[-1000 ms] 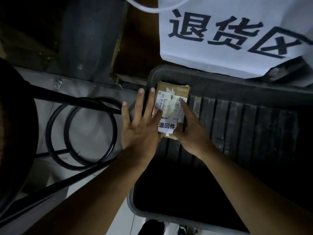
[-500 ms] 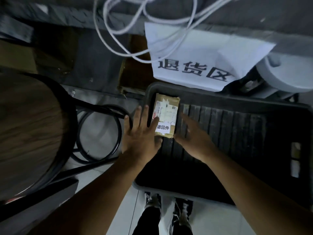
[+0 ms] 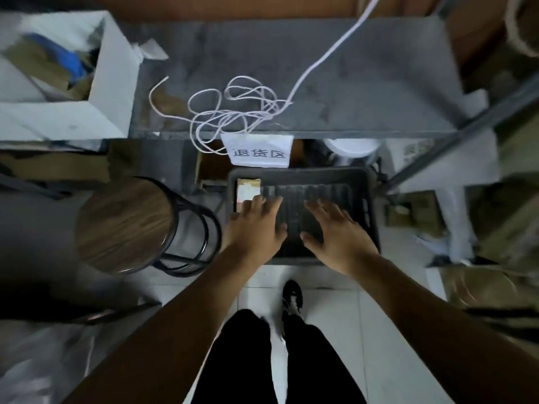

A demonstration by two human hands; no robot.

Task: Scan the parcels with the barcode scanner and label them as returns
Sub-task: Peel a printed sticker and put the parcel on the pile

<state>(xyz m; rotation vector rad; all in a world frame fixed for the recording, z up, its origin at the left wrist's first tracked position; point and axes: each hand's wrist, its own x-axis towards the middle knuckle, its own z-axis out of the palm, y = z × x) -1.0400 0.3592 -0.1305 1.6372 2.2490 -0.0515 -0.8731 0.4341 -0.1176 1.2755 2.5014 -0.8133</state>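
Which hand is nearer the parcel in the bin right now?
The left hand: its fingertips reach the parcel in the black bin's far-left corner. The right hand hovers open over bare bin floor.

We had a single view — a wide-angle camera worn on the person's head, which looked steeply down and forward. It took in both outstretched forearms from behind, the left hand [image 3: 253, 225] and right hand [image 3: 335, 231] spread over a dark crate [image 3: 370, 199] on the floor, near mid-frame. The person's own legs filled the bottom edge — a grey shelf [image 3: 364, 83] crossed the top.
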